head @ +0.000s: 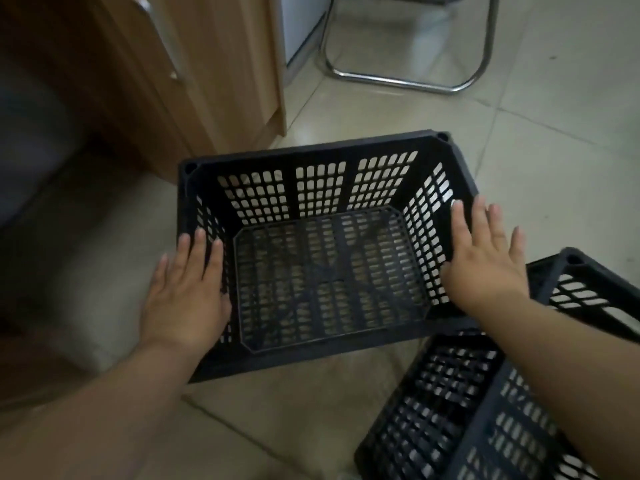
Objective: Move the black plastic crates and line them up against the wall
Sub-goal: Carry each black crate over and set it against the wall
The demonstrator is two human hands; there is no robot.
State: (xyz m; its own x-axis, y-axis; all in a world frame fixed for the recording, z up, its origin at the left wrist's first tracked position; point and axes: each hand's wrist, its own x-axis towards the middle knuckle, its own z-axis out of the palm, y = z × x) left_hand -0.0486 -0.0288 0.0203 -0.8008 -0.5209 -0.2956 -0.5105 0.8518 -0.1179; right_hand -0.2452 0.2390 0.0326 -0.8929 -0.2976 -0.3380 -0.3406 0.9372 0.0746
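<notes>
Centre crate [311,152] — black moulded plastic, matt w/ a faint sheen on the rim, walls & base a perforated grid. Second crate [460,403] at lower right: same black plastic, same dull finish. Floor [540,140] is pale tile, smooth & glossy, throwing back light, w/ thin darker grout lines. Cabinet [221,64] looks like wood or wood-look laminate, light brown, smooth, satin. Its handle [162,39] — silvery metal, blurred. Chair frame [398,84]: chromed metal tube, v. shiny. White panel [301,32] beside the cabinet is smooth, material unclear.
</notes>
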